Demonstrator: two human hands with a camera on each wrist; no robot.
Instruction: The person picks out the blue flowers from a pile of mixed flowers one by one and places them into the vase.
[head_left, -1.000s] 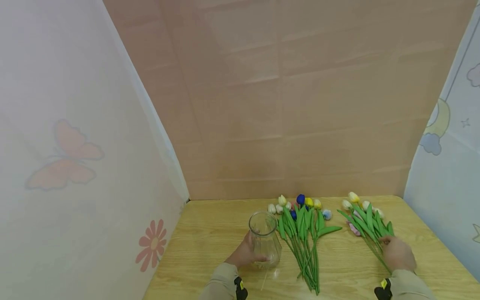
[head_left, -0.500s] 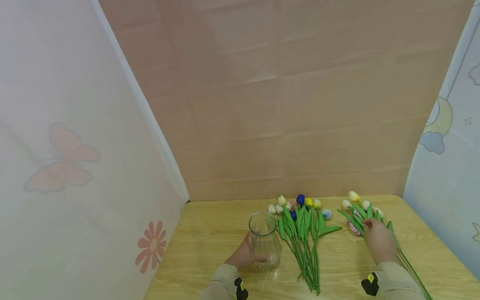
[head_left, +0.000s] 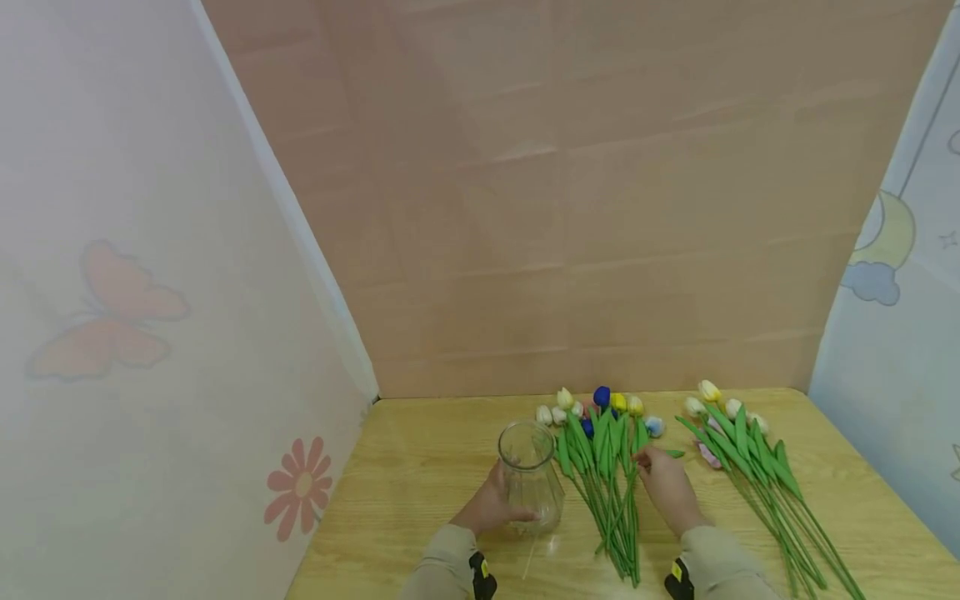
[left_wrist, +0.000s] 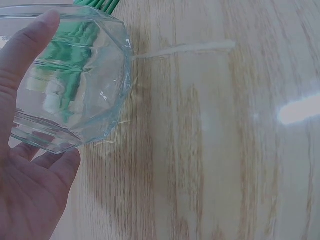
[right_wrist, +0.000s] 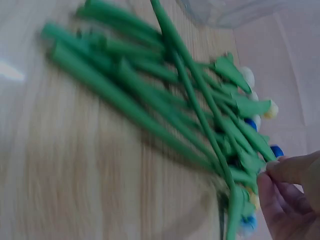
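My left hand [head_left: 491, 504] grips a clear glass vase [head_left: 531, 492] by its lower body. The left wrist view shows the thumb [left_wrist: 31, 45] along one side of the glass and fingers [left_wrist: 65, 165] curled at the other. To the right of the vase lies a bunch of artificial tulips [head_left: 611, 467] with white, yellow and blue heads. My right hand [head_left: 667, 487] is at this bunch's right edge. In the right wrist view its thumb and fingertips [right_wrist: 267, 190] come close together beside the leaves; whether a stem is between them cannot be made out.
A second tulip bunch [head_left: 757, 467], with white and pink heads, lies at the right of the wooden table [head_left: 420, 467]. A brown backdrop [head_left: 525, 208] stands behind, with pale printed sheets at the left [head_left: 187, 208] and right [head_left: 900, 350].
My right hand has left the right-hand tulip bunch, whose stems now lie more spread, and moved left to the middle bunch. The left hand and the vase have stayed put.
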